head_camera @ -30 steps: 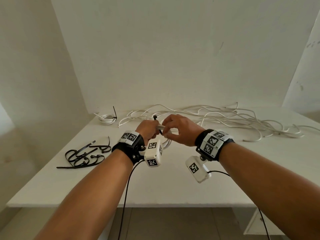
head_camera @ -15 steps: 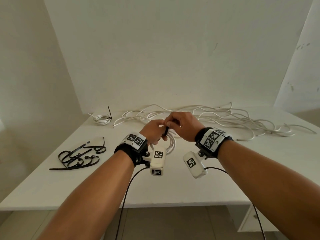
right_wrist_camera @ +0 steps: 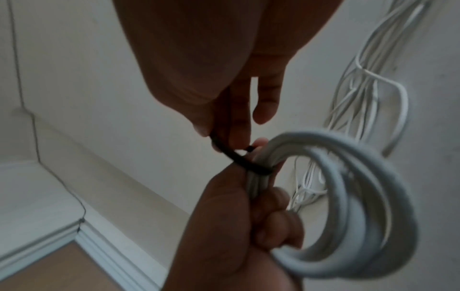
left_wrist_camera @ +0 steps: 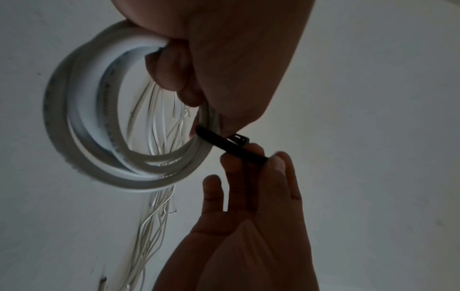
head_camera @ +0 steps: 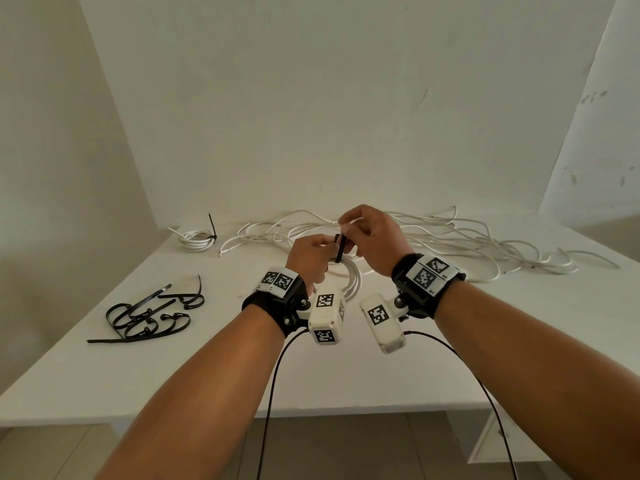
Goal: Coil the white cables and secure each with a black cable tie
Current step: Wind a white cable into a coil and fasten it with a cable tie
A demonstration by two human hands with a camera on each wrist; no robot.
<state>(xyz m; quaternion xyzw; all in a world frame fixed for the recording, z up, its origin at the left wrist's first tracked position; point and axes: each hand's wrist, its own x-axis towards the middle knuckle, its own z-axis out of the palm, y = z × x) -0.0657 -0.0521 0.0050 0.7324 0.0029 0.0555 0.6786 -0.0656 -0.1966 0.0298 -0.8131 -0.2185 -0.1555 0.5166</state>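
My left hand (head_camera: 317,249) grips a coil of white cable (head_camera: 350,276) held just above the table; in the left wrist view its fingers (left_wrist_camera: 174,70) curl round the coil (left_wrist_camera: 82,128). A black cable tie (head_camera: 340,248) is looped round the bundle (right_wrist_camera: 348,196). My right hand (head_camera: 348,233) pinches the tie's tail (left_wrist_camera: 231,147) between thumb and fingers, slightly above the left hand. The right wrist view shows the tie (right_wrist_camera: 245,162) stretched from the pinch to the coil.
A tangle of loose white cables (head_camera: 450,237) lies along the back of the white table (head_camera: 173,375). One tied coil (head_camera: 195,237) sits back left. Several black ties (head_camera: 149,315) lie in a heap at left. Walls close in behind and at the sides.
The tie's tail has passed to my right hand, which has risen and drawn it upward. My left hand still holds the coil at the same place.
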